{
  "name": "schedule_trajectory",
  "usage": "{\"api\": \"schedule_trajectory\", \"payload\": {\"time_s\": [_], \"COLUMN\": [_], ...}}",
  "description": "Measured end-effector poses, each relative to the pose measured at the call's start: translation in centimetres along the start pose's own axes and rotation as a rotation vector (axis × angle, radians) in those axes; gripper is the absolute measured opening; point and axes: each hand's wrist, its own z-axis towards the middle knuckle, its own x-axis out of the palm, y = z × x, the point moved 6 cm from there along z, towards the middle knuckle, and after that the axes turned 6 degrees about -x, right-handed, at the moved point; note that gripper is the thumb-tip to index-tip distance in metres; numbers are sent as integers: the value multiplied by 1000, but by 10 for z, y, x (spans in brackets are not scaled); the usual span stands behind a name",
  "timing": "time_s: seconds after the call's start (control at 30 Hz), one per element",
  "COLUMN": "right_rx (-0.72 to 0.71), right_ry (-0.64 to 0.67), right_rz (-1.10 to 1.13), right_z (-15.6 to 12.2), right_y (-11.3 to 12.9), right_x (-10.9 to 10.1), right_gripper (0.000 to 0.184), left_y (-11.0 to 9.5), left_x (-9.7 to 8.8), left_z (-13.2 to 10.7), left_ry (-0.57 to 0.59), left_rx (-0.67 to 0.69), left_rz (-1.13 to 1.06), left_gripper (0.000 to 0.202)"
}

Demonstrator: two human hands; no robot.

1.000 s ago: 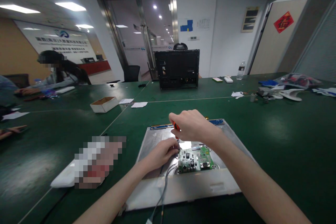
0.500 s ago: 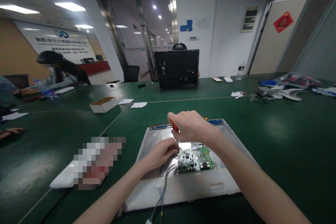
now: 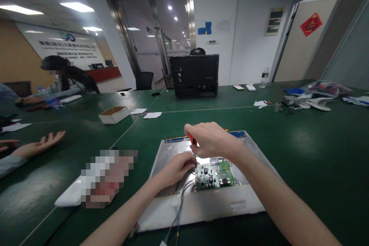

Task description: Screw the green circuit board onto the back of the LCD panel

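Note:
A silver metal panel [image 3: 250,200] lies flat on the green table in front of me, with a small green circuit board [image 3: 213,175] on it. My right hand [image 3: 211,138] is closed round an orange-handled screwdriver [image 3: 192,140] held upright over the board's left corner. My left hand [image 3: 177,167] is curled, its fingertips pinched at the screwdriver's tip beside the board. Grey cables [image 3: 180,203] run from the board toward me.
A blurred-out flat object [image 3: 98,178] lies left of the panel. A cardboard box [image 3: 114,114] and papers sit further back, a black monitor chassis [image 3: 194,75] stands upright behind. Another person's open hand [image 3: 40,146] rests at the left. Clutter lies at the far right [image 3: 314,98].
Another person's hand and sleeve have slid into view on the table at the left. My own hands have hardly moved.

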Motion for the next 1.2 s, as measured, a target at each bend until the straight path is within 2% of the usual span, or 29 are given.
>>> {"api": "schedule_trajectory", "payload": {"time_s": [0.57,0.7,1.2], "right_rx": [37,49,69], "right_ry": [-5,3,-27], "right_rz": [-70,-84,-92], "right_z": [3,3,4], "right_y": [-3,-4,-6], "right_x": [2,1,0], "right_gripper": [19,18,21], "left_y": [-1,-2,-3], "left_x": [0,-2,-2], "left_z": [1,0,1], "left_ry": [17,-13,-3], "left_rx": [-5,-24,-22], "left_rz": [10,28,16], "left_gripper": [10,8,8]}}
